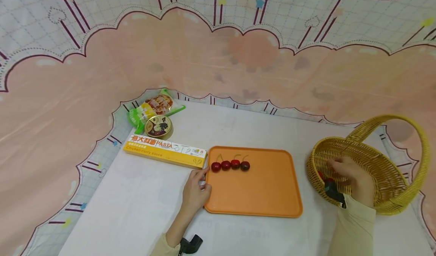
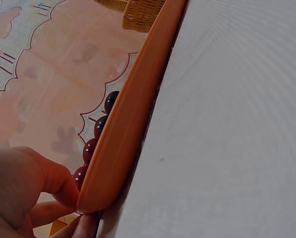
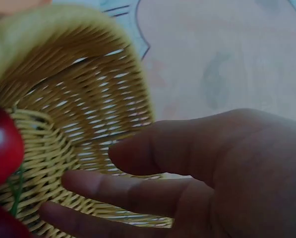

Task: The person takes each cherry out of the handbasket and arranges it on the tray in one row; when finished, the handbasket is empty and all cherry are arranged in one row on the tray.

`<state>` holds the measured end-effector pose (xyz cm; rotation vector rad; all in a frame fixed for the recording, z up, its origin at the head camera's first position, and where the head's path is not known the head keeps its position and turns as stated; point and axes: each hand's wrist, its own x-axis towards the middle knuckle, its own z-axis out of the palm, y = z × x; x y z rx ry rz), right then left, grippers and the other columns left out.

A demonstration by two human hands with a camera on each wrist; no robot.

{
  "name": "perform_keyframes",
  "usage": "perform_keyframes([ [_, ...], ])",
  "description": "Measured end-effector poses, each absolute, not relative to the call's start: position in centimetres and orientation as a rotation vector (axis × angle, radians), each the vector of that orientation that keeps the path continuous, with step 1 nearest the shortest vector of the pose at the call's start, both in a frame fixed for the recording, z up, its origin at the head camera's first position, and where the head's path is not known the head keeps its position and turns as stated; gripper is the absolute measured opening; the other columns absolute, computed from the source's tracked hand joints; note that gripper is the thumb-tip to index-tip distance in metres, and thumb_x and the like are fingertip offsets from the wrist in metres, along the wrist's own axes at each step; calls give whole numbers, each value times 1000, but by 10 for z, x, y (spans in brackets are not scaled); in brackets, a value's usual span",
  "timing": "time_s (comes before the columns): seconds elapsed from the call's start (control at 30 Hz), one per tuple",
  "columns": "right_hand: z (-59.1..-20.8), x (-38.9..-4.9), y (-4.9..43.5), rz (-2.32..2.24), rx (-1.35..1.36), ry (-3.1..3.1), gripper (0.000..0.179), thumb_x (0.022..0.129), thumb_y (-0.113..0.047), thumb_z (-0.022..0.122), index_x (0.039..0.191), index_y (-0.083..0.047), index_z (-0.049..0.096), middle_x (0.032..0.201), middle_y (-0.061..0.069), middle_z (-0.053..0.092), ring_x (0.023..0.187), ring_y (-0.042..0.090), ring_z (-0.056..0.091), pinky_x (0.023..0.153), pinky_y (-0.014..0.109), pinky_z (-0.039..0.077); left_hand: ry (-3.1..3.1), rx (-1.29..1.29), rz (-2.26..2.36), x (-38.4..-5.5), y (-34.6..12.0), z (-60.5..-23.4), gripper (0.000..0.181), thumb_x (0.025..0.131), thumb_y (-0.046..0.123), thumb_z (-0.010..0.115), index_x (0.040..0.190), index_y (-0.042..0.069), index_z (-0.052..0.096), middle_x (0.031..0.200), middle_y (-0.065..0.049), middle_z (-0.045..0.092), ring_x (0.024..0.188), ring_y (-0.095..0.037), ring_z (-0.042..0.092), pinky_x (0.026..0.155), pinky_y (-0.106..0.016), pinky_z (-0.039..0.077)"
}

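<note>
Cloud-print cloth (image 1: 204, 66) behind white desk (image 1: 136, 210). Wicker basket (image 1: 391, 206) at right; orange tray (image 1: 259, 195) mid-desk, flat. Left hand (image 1: 196, 191) at tray's left edge: fingers pinch rim, apparently to steady it. Right hand (image 1: 352, 174) inside basket: fingers spread, gripping nothing, near red fruits (image 3: 4, 146). Four cherries (image 1: 226, 166) in row, upper left of tray. Step judged: fruit selection from basket. Recommended: close finger and thumb on single fruit, light pressure, no crushing; lift clear of wicker wall; hold tray level so row does not roll.

"PASTA", "Chicken curry sauce" on box (image 1: 165, 151)
</note>
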<state>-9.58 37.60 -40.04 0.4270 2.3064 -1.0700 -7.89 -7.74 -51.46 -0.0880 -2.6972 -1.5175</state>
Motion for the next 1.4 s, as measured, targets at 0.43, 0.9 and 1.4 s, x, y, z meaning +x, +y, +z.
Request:
perform_keyframes([
  [0.43, -415, -97, 374, -1276, 278, 2219, 44, 104, -17, 38, 120, 20, 53, 100, 8, 67, 89, 17, 65, 82, 40, 58, -2708, -63, -1532, -79, -77, -514, 52, 76, -5, 62, 127, 3, 65, 111, -12, 55, 94, -23, 57, 74, -28, 60],
  [0.9, -419, -102, 371, -1130, 179, 2371, 46, 100, -11, 51, 131, 21, 44, 115, 24, 63, 94, 18, 62, 82, 42, 57, -2727, -39, -1553, -78, -76, -514, 52, 77, -5, 62, 128, 4, 65, 111, -10, 55, 95, -22, 57, 75, -27, 60],
  [1.4, -405, -97, 371, -1173, 249, 2550, 46, 96, -12, 60, 128, 20, 50, 111, 20, 67, 83, 0, 60, 72, 16, 51, -2705, -64, -1546, -79, -77, -513, 52, 76, -6, 62, 127, 3, 65, 111, -11, 55, 94, -22, 57, 74, -25, 59],
])
